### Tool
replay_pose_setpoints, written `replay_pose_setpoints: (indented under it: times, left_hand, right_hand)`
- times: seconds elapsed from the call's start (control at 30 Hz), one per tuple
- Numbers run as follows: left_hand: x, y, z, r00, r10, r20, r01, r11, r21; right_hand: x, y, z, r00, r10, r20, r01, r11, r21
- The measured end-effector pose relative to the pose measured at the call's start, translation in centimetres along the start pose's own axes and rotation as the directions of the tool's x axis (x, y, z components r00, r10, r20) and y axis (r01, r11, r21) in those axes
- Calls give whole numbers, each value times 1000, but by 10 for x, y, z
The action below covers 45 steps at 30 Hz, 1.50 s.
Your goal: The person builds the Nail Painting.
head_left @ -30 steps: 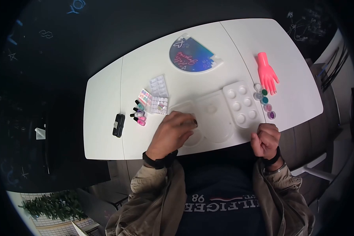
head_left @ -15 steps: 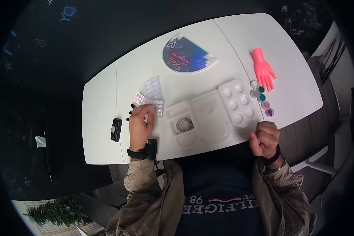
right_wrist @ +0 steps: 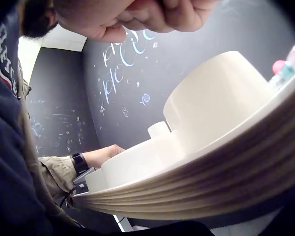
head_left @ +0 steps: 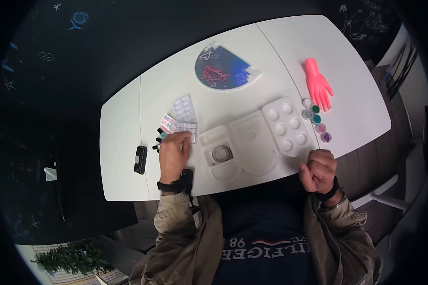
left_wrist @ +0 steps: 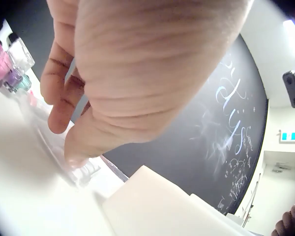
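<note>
My left hand (head_left: 173, 154) is over the left part of the table, palm down, fingertips right at a clear compartment case (head_left: 190, 127) of small white pieces. In the left wrist view the thumb tip meets the clear case (left_wrist: 51, 140); the other fingers bend loosely and the index fingertip is hidden. Nail polish bottles (left_wrist: 7, 64) lie beyond that hand, partly covered by it in the head view. My right hand (head_left: 320, 170) is held in a fist by the table's front edge, with nothing visible in it.
A white moulded tray (head_left: 258, 169) holds a round coiled item (head_left: 222, 153). Beside it stand a six-well palette (head_left: 280, 129) and several small glitter pots (head_left: 317, 118). A pink model hand (head_left: 317, 84), a blue half-round sign (head_left: 223, 69), a second clear case (head_left: 184, 108) and a black case (head_left: 140, 159) lie around.
My left hand has moved left from over the tray to the clear compartment case, uncovering the round coiled item in the tray. The right hand stays in its place.
</note>
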<state>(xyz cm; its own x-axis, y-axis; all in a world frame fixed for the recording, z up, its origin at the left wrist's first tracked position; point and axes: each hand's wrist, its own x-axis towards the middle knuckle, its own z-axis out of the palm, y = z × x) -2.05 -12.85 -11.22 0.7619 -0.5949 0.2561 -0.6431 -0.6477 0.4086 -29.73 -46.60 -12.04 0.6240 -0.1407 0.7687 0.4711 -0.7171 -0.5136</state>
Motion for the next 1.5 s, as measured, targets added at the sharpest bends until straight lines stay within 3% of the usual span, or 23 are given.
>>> replay_pose_setpoints:
  times: [0.13,0.23,0.4,0.7,0.9,1.33,1.43,1.5]
  left_hand:
    - [-1,14,-14,977,147,-153,-141,989,54]
    - [-10,50,-35,951,264,-159,-266,964,7]
    - [-27,68,-42,938,346,36,-340,933,-115]
    - [-32,59,-27,939,344,32,-338,934,-119]
    - [-32,56,-26,954,290,78,-279,951,-131]
    - [-22,29,-40,978,183,-101,-187,982,-26]
    - [-15,20,-40,964,75,-256,-87,996,-37]
    - [-13,10,-41,970,-35,-240,22,998,-60]
  right_hand:
    - [-1,-2,0,1000,0,3,0,1000,-18]
    - [0,-1,-1,1000,-4,10,4,1000,-8]
    - [0,-4,3,1000,-1,13,1,1000,7]
    - [-2,-4,2,1000,-8,30,8,1000,-5]
    - [-2,-3,3,1000,-9,21,10,1000,-12]
    - [-2,-1,2,1000,-10,12,10,1000,4]
    - [-2,-2,1,1000,-3,22,4,1000,-9]
    - [-1,-3,0,1000,-2,26,2,1000,-13]
